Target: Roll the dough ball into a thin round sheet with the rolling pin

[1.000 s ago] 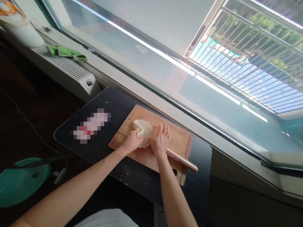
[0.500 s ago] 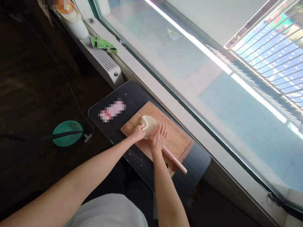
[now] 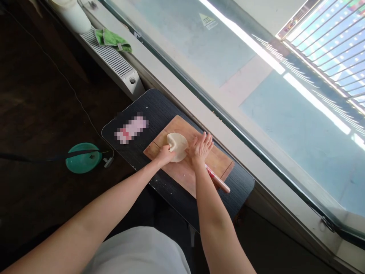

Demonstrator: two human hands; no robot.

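Since the earlier frame, right hand (image 3: 201,147) has rolled forward. Black table (image 3: 171,190) carries cutting board (image 3: 199,173) along its window edge; dough (image 3: 177,146) lies mid-board. Right palm flat, fingers spread, on rolling pin (image 3: 218,181); left hand (image 3: 164,155) pinches the dough edge. Advise light, even pressure, turning dough between strokes.

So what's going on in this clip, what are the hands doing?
A person is rolling dough on a wooden board set on a dark table beside a window. The left hand pinches the dough's edge; the right hand lies flat, palm down, on a rolling pin against the dough.
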